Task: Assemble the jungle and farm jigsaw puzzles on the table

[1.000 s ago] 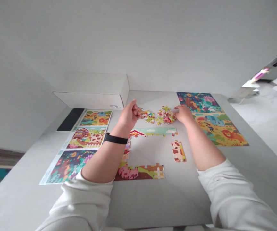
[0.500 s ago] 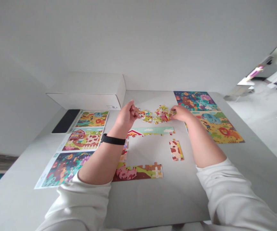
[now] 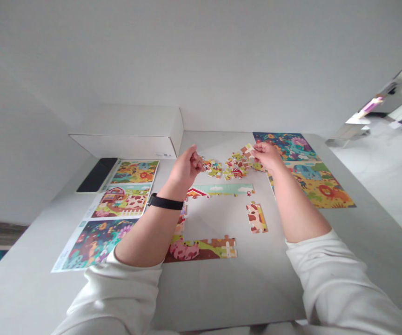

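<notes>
- Right hand [image 3: 268, 156]: the grip is clamped, with the fingertips pinching a jigsaw piece [image 3: 247, 150] raised just above the loose pieces [image 3: 237, 163], apparently to bring it up for a look.
- Left hand [image 3: 187, 166], with a black wristband [image 3: 163, 202]: the fingers curl toward the thumb beside a smaller cluster of pieces [image 3: 213, 168]; I cannot tell whether the grip holds anything.
- Below the hands, a barn-and-sky strip [image 3: 220, 190], a pig-and-fence strip [image 3: 201, 249] and a cow-patterned section [image 3: 256, 217] lie on the table [image 3: 222, 288], framing a bare patch.
- Printed picture sheets [image 3: 120, 202] and a larger farm picture [image 3: 314, 184] flank the work, seemingly kept in sight as guides.
- Since the earlier frame, the right hand has risen from the pile's edge, carrying its piece.
</notes>
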A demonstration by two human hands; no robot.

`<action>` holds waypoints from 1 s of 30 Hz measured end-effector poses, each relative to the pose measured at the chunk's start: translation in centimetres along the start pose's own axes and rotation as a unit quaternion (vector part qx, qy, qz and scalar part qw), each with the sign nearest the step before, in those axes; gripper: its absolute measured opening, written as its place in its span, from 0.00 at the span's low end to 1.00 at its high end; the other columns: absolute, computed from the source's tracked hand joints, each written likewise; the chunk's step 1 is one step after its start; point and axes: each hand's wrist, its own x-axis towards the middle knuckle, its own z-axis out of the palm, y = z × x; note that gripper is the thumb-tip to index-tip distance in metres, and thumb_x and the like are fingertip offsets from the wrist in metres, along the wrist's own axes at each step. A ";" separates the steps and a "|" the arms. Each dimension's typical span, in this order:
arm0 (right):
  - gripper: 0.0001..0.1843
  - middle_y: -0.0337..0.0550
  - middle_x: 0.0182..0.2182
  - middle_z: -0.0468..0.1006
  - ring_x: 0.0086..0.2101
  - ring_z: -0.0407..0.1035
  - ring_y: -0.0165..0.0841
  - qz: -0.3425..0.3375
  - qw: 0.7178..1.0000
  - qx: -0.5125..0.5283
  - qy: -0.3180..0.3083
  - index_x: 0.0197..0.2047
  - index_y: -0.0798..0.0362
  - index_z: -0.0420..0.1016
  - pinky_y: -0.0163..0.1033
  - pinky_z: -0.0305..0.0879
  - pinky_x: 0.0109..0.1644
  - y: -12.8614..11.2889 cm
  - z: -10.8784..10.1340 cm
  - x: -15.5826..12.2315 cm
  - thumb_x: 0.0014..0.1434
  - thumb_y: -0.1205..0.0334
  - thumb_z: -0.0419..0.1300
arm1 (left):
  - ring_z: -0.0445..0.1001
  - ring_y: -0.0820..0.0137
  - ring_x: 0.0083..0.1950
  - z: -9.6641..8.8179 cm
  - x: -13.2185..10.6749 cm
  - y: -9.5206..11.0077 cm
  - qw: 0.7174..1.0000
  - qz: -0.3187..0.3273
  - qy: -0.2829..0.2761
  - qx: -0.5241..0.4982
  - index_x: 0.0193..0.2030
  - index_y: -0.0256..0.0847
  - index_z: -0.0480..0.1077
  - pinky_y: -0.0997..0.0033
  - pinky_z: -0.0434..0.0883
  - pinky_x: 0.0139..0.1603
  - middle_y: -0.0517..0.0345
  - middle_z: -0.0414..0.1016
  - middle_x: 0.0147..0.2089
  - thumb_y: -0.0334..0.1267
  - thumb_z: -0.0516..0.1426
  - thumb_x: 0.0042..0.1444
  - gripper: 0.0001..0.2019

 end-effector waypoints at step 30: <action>0.31 0.41 0.30 0.85 0.36 0.82 0.36 0.037 0.960 0.255 -0.108 0.31 0.50 0.74 0.37 0.77 0.41 -3.9 -4.8 -21.9 0.39 0.38 0.83 | 0.77 0.75 0.35 0.0 -16.7 -4.6 0.975 0.079 -0.190 0.077 0.42 0.42 0.70 0.76 0.75 0.36 0.63 0.74 0.36 0.49 0.72 0.55 0.19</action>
